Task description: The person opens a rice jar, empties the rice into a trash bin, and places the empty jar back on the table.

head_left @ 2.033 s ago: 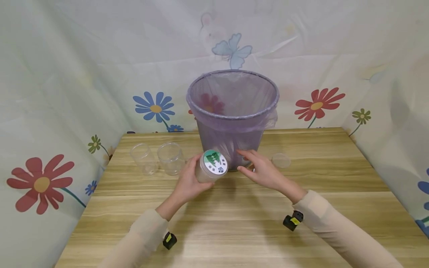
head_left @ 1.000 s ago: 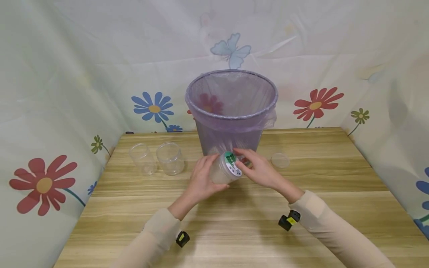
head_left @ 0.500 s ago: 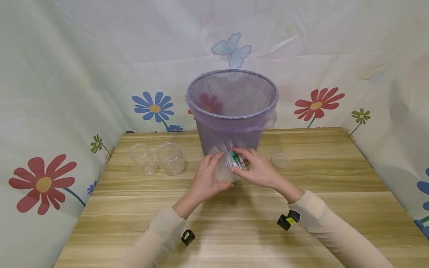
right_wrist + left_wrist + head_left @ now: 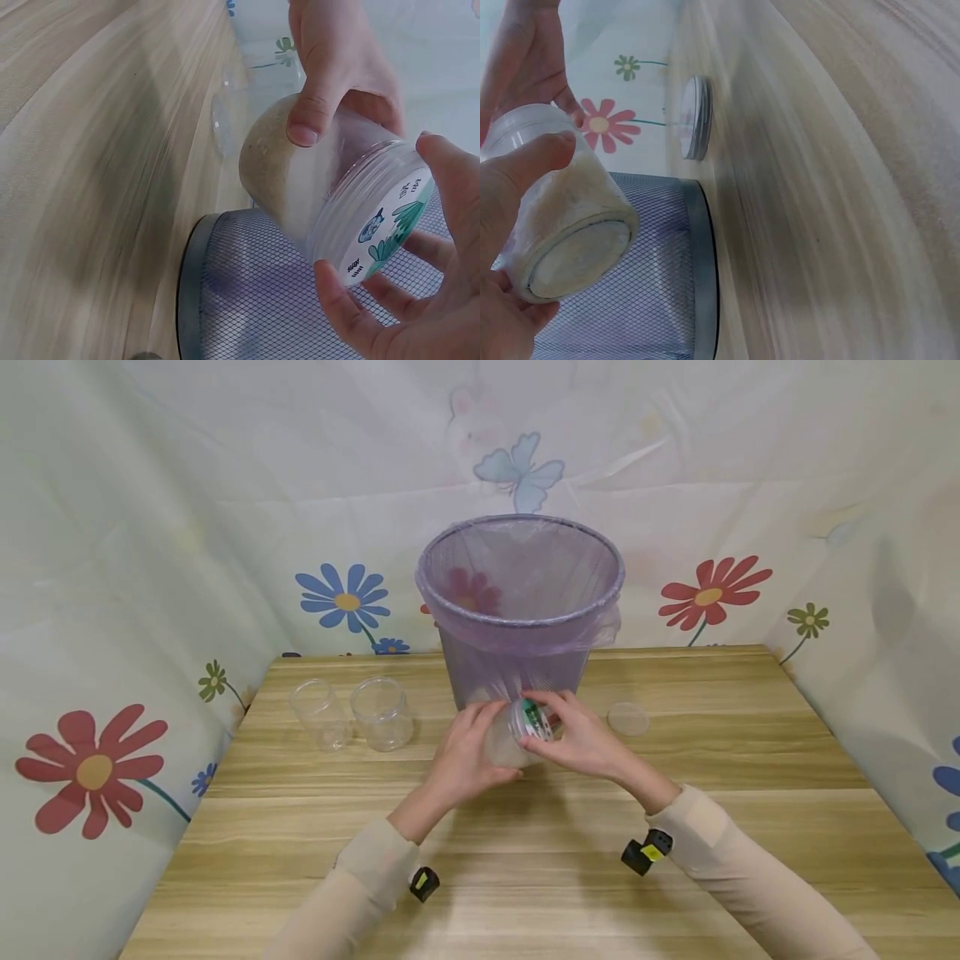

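My left hand [image 4: 465, 756] grips the body of a clear jar [image 4: 289, 169] that is tilted over to the right, with a pale beige filling inside. A round lid [image 4: 386, 225] caps it, bearing a white and green label with leaves and a small animal picture. The right hand [image 4: 588, 745] holds this lid by its edge, thumb on the near side and fingers on the far side. Seen from the left wrist, the jar's base [image 4: 581, 259] faces the camera. Both hands are just in front of a purple mesh bin [image 4: 517, 622].
Two clear containers [image 4: 382, 714] stand left of the bin on the wooden table [image 4: 525, 877]. To its right lies a round clear lid [image 4: 628, 719]. The bin wears a thin plastic liner. A flower-printed curtain [image 4: 225, 527] encloses the table's back and sides.
The left hand has brought the jar rightward and tipped its lid towards the right hand. My right hand, earlier apart from the jar, has taken hold of the lid.
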The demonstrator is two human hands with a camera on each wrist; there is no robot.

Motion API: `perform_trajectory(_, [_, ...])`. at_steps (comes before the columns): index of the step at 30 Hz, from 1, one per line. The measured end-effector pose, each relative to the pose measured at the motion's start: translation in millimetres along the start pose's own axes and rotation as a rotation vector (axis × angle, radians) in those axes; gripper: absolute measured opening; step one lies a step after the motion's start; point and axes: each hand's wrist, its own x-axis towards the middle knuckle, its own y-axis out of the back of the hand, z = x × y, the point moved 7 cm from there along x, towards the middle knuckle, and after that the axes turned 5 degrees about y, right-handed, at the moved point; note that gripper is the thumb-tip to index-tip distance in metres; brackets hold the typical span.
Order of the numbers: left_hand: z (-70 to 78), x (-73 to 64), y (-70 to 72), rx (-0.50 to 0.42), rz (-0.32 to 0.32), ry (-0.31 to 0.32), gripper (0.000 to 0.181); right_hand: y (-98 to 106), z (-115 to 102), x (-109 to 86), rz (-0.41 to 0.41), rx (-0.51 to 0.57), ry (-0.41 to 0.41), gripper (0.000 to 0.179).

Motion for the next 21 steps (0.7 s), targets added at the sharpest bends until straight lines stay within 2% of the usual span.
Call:
perform_trajectory(7, [0.9,3.0,0.9,0.016,-0.015,-0.016,0.091,0.0,0.7,-0.7,0.013,0.005,0.025,0.062])
perform_trajectory(21, [0.0,1.5,-3.0,0.010,-0.017,-0.022,0.092,-3.4,-1.2,-4.8,-0.042,0.091,0.107,0.065])
